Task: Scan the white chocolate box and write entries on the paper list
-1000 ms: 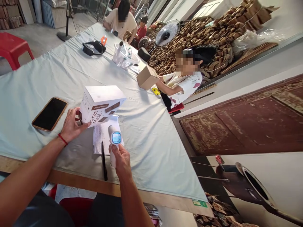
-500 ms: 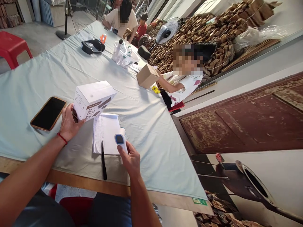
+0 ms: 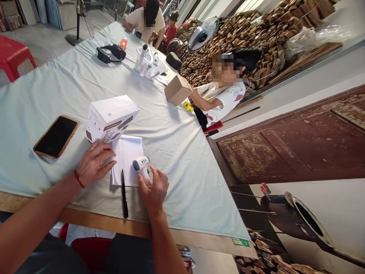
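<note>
My right hand (image 3: pixel 154 188) grips a white and blue infrared thermometer (image 3: pixel 142 163) by its handle, above a notepad (image 3: pixel 131 146) with handwriting down its left side. Fingers spread and holding nothing, my left hand (image 3: pixel 97 163) hovers at the notepad's left edge. Just beyond it stands a white printed box (image 3: pixel 110 114); whether the fingertips touch it I cannot tell. A black pen (image 3: pixel 124 196) lies across the pad's lower edge onto the cloth. To the left rests a phone (image 3: pixel 56 137) in an orange-brown case, screen dark.
Across the pale tablecloth (image 3: pixel 176 160) a person holds a cardboard box (image 3: pixel 177 90). Farther back are a clear plastic basket (image 3: pixel 148 68) with bottles, a black headband device (image 3: pixel 110 54) and a fan (image 3: pixel 203 34). A red stool (image 3: pixel 14 55) stands at the left.
My left hand has let go of the white box and moved right, toward the notepad. In my right hand the thermometer has turned and tilted, so its side buttons now show.
</note>
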The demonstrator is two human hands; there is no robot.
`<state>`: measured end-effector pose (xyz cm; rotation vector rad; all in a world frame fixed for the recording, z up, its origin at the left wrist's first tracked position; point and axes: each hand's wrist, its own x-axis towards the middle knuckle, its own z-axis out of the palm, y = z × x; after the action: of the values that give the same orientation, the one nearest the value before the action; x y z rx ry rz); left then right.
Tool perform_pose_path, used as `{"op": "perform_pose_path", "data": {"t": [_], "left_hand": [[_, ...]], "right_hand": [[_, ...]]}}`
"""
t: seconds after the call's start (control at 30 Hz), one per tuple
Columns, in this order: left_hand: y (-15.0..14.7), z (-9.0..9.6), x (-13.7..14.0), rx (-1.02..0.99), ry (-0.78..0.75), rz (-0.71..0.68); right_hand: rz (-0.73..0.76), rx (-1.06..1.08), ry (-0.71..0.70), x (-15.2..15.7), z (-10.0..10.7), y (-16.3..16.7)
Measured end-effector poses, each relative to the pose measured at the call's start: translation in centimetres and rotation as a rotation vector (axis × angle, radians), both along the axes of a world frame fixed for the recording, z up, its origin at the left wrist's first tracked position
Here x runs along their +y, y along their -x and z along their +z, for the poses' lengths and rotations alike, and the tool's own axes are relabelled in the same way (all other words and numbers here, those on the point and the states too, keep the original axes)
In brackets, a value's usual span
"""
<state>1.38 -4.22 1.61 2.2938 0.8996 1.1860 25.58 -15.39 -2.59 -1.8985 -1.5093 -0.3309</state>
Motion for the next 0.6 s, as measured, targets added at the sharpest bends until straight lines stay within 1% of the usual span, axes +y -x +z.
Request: {"op": "perform_pose_path", "data": {"t": [0.03,0.07,0.13,0.17,0.2,0.27,0.33,0.5,0.6], "left_hand": [[-0.1,-0.1,0.0,0.022,0.007,-0.03],[-0.1,-0.3,0.0,0.055,0.013,-0.07],[-0.2,-0.7,-0.1,0.143,0.017,-0.181],[-0.2,-0.9,-0.2,0.192,0.014,-0.237],[-0.3,-1.1,-0.3,0.239,0.01,-0.286],[-0.4,-1.4,-0.5,0.316,0.004,-0.357],[-0.5,-1.5,-0.8,0.356,0.012,-0.388],[-0.6,-1.4,-1.0,0.367,0.036,-0.394],[-0.7,-1.4,-1.0,0.397,0.017,-0.372]], "right_hand": [[0.079,0.009,-0.024,-0.3,0.3,0.6],[0.186,0.036,-0.013,-0.5,0.5,1.2],[0.412,0.102,0.084,-0.7,0.8,2.4],[0.49,0.126,0.143,-0.7,0.8,2.9],[0.534,0.143,0.191,-0.6,0.8,3.2],[0.54,0.173,0.234,-0.4,0.7,3.6],[0.524,0.235,0.232,-0.3,0.8,3.4],[0.47,0.453,0.12,-1.0,1.2,2.6],[0.498,0.514,0.112,-1.1,1.0,2.5]]}}
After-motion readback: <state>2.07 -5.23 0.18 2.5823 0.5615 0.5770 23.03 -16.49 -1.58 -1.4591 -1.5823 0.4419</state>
